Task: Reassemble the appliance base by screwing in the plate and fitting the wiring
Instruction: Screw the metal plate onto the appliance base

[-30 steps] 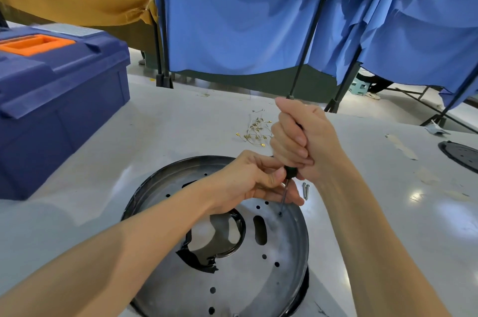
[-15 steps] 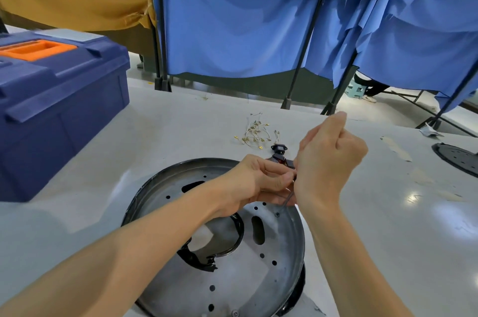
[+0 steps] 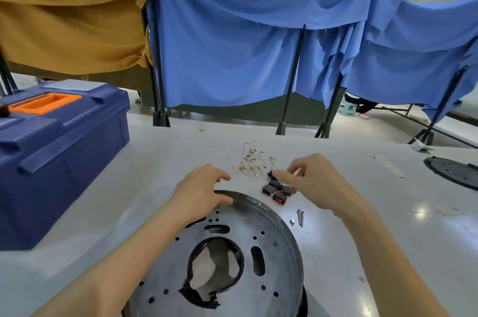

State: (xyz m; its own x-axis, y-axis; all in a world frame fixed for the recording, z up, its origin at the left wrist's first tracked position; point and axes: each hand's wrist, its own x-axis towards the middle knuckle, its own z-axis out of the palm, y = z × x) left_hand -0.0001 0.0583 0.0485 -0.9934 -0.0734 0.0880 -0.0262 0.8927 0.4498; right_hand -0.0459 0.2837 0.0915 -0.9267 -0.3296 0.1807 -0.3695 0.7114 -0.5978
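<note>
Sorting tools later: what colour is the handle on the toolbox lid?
Orange handle on a dark blue toolbox; the head view shows it.

1. One cam, on my head; wide-angle, so edges bend.
2. Faces fwd & down across the table (image 3: 388,239), from my side of it.
3. Close in: forearms enter from the bottom, left hand (image 3: 199,187) & right hand (image 3: 313,179) mid-frame, plate (image 3: 274,252) just below.
4. Top half reaches the blue curtains (image 3: 232,58) behind; toolbox (image 3: 64,148) at left edge.
</note>
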